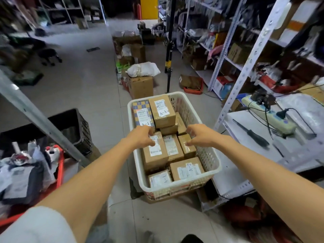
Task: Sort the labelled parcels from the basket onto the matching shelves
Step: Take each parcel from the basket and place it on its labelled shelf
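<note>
Parcels (186, 168) fill the basket (206, 155). Picking time: left hand (142, 135) curls onto one brown box (155, 151); right hand (198, 135) hangs loose, holding nothing. Next: lift it and read its label.

A white latticed plastic basket (214, 170) stands at the frame's centre, packed with brown cardboard parcels bearing white labels. At its far end a chequered parcel (142, 109) marked A-1 lies beside a tilted box (164, 111), also A-1. At the near end lie an A-2 parcel (187, 168) and a near A-1 parcel (160, 178). The left hand (142, 135) curls its fingers over the middle parcel (156, 158). White metal shelves (253, 55) rise at the right.
</note>
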`<state>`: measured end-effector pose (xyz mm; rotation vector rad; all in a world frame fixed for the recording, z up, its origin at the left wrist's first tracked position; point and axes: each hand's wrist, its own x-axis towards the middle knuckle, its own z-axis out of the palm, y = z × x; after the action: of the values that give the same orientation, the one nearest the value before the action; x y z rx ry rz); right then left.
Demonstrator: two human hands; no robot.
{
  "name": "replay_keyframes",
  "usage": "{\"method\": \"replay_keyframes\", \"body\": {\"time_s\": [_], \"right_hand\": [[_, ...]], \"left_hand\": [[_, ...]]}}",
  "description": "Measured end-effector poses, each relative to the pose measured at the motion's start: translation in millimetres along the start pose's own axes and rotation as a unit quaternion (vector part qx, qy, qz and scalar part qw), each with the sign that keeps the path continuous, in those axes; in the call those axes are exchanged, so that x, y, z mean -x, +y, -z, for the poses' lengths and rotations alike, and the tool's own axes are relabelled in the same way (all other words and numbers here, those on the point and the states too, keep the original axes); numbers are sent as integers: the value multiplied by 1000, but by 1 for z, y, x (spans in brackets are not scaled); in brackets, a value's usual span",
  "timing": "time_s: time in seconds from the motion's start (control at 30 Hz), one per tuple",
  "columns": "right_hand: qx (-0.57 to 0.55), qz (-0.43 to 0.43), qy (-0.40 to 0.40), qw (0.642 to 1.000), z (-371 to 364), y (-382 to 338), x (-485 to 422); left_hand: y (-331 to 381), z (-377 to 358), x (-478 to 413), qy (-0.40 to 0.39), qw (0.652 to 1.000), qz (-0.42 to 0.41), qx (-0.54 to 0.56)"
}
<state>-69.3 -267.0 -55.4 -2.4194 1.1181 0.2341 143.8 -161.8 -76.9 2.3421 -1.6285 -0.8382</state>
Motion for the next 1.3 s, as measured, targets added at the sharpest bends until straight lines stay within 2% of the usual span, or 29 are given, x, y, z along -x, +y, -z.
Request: {"method": "replay_keyframes", "body": {"time_s": [0.53,0.73,0.93,1.13,1.3], "right_hand": [[-42,9,-57,997,36,53,-160],[-49,-12,-106,993,22,75,-216],[-76,-48,-151,985,-7,89,-254],[-130,-107,-145,975,-33,93,-295],[-235,-139,-57,960,-54,92,-336]], "left_hand": [[-5,22,-138,-1,996,82,29],[-7,-4,-188,-44,992,102,52],[-37,-25,-236,-74,985,138,77],[-59,-41,-291,-29,973,158,166],[-75,-58,-338,19,934,172,312]]}}
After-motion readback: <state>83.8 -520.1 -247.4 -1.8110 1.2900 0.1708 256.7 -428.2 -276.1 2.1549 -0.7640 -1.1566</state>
